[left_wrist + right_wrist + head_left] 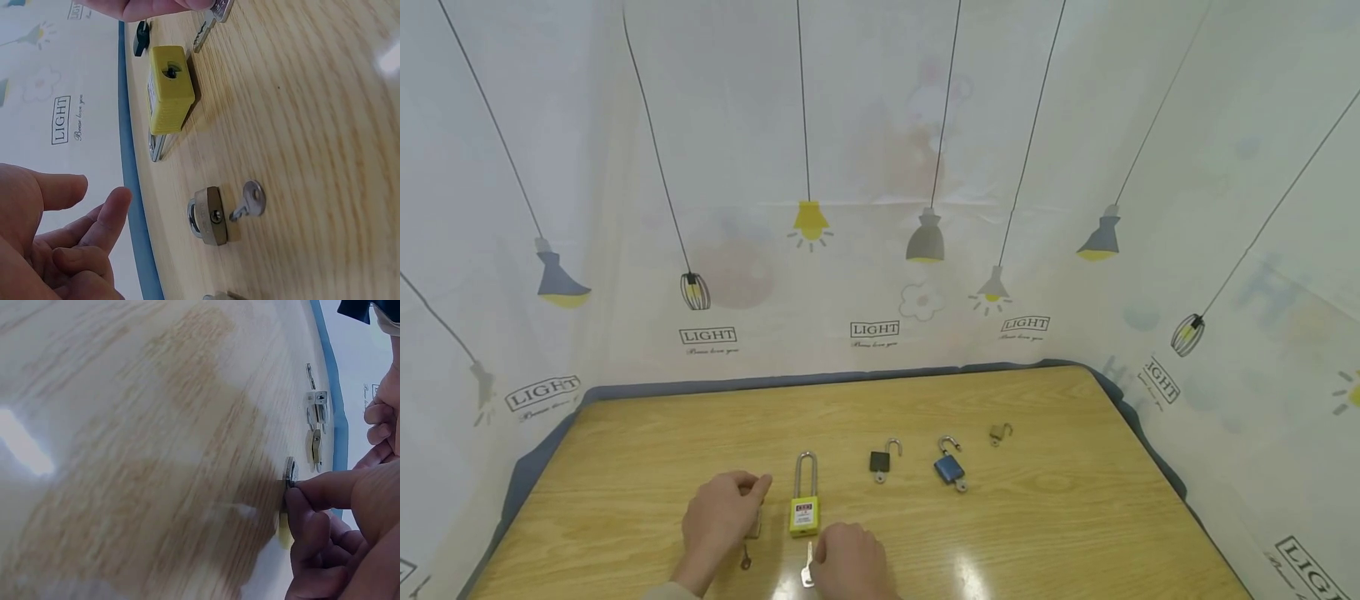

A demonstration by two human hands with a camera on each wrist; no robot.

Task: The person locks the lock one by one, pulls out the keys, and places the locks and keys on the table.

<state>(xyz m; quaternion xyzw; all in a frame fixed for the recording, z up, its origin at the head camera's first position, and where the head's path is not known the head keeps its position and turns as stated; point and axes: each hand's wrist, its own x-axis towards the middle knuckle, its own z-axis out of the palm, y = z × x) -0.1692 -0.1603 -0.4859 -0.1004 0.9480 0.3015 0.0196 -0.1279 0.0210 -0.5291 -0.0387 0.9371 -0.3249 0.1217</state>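
Observation:
My right hand (852,560) pinches a silver key (807,568) at the table's near side. In the right wrist view, thumb and finger meet on that key (291,470). Just beyond it lies a yellow padlock (804,517) with a long, closed shackle; its keyhole shows in the left wrist view. My left hand (722,508) hovers by a brass padlock (756,527), partly covering it in the head view. From the left wrist, thumb and forefinger stand apart, holding nothing. A small key (253,199) lies beside the brass padlock's (211,215) keyhole face.
Farther right on the wooden table (1060,517) lie a black padlock (880,461), a blue padlock (949,468) and a small brass padlock (997,432), all with open shackles and keys at their bases. A lamp-printed curtain (865,275) surrounds the table's back and sides.

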